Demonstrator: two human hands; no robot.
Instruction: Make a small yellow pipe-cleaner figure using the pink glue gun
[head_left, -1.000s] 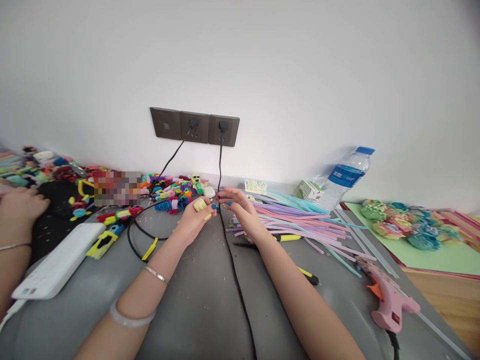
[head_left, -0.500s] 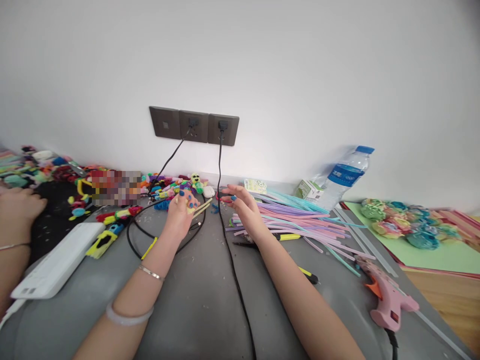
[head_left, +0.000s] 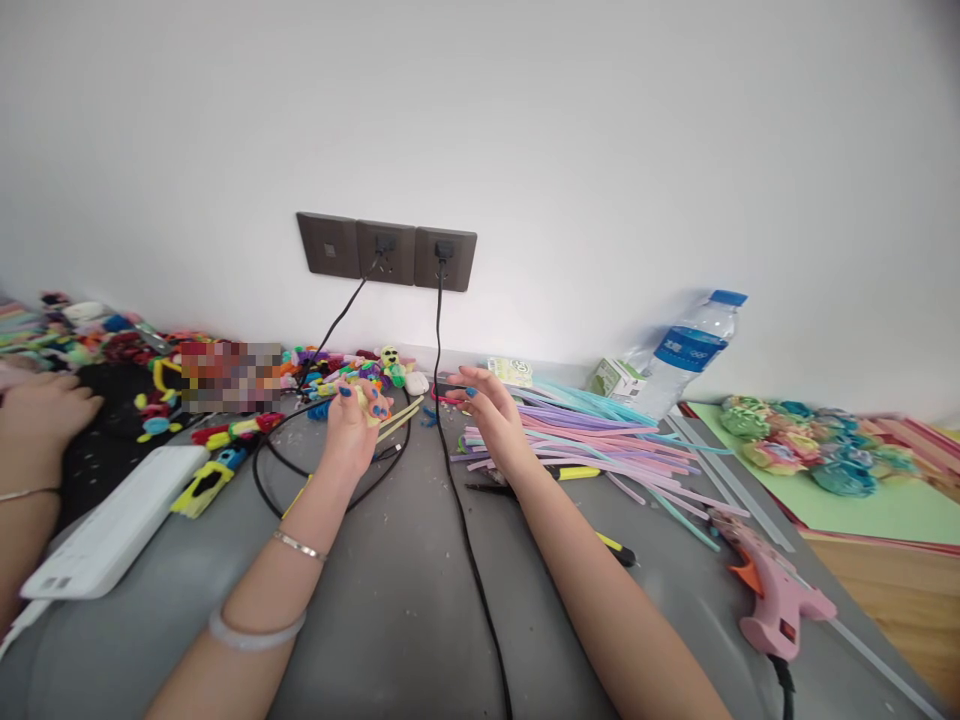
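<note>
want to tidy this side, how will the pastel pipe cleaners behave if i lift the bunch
The pastel pipe cleaners are probably light, being so thin. They may bend, as some curve. They lie loose and crossed with no visible tie, so some could slip out.

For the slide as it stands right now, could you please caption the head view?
Left hand gripping pale-yellow pipe cleaners, right hand open beside pastel pipe cleaners.

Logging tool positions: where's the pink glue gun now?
Head view, far right: the pink glue gun lies on the grey table, just right of the black-and-yellow tool.
</note>
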